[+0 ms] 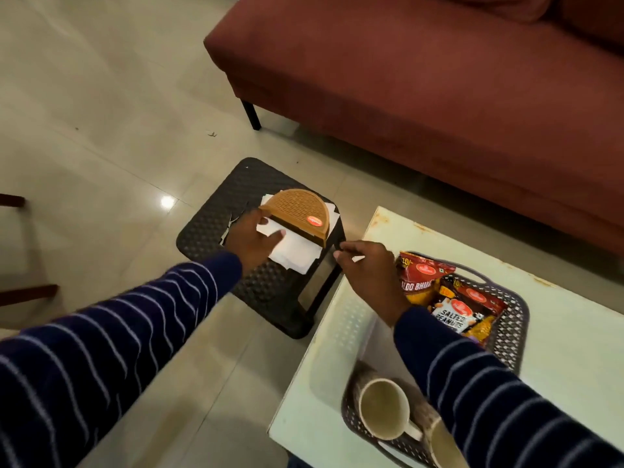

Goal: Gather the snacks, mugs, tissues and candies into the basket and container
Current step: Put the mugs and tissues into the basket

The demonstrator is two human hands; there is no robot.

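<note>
A brown half-round tissue holder [299, 211] lies on a black plastic stool [216, 224], with white tissues [295, 253] spilling from its slot. My left hand [251, 238] rests on the holder's near edge, thumb pressing the tissues. Just right of the stool, my right hand [368, 268] hovers with fingers loosely curled and nothing visible in them. On the white table [574, 349] a dark woven basket [513, 319] holds several snack packets [449, 298]. Two mugs [383, 408] lie in the basket's near end.
A maroon sofa [439, 79] fills the upper right, one black leg [251, 114] on the tiled floor [101, 113]. Dark wooden furniture legs [27, 292] show at the left edge. Loose tissues [228, 229] also lie under the holder on the stool.
</note>
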